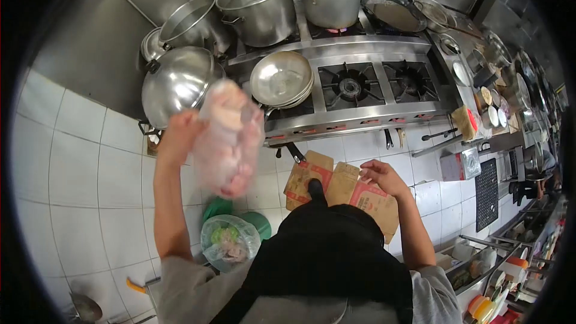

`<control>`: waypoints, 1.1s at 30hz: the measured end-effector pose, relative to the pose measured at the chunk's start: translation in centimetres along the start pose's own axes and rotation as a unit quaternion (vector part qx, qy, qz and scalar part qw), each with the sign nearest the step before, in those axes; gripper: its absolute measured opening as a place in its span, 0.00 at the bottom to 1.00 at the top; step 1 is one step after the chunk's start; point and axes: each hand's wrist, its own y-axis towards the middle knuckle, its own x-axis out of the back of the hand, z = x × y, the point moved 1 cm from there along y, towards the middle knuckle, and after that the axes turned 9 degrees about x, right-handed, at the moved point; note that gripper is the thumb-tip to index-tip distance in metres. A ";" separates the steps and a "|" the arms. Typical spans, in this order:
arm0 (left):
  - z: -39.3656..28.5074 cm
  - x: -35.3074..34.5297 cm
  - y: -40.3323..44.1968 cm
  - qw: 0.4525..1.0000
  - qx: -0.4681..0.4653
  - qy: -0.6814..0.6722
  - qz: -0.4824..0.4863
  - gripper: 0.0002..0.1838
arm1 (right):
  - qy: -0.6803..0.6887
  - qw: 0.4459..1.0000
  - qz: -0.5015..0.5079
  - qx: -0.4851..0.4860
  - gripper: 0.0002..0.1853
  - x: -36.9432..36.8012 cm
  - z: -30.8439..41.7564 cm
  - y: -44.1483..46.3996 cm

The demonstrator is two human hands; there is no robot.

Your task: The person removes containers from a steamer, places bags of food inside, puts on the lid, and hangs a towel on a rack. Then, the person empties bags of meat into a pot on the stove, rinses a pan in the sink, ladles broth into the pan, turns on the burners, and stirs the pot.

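By the stove (353, 108), I see my left hand (180, 137) with its fingers holding the left side of the bag (229, 151). My right hand (384, 179) has bent fingers, a bit apart.

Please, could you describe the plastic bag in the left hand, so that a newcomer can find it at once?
Find the long stainless-steel stove. In front of its left end, the bare left hand holds up a whitish, translucent plastic bag. Its pale pink contents set it apart from the clear plastic liner lower down, which shows light-green scraps.
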 end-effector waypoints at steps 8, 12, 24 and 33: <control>-9.0 -2.3 23.0 0.946 -0.276 0.156 0.066 0.10 | 0.058 0.998 -0.002 -0.024 0.15 1.5 1.5 6.4; -5.8 -11.3 27.2 0.939 -0.320 0.121 0.017 0.08 | 0.088 0.993 0.056 -0.054 0.16 3.2 -0.5 10.7; 3.7 -30.7 22.6 0.962 -0.171 0.214 -0.011 0.14 | -0.155 0.967 0.185 0.084 0.13 7.0 8.8 27.2; 4.2 -30.2 23.6 0.992 -0.006 -0.064 0.110 0.12 | -0.446 0.756 0.148 0.456 0.22 -3.1 8.3 39.0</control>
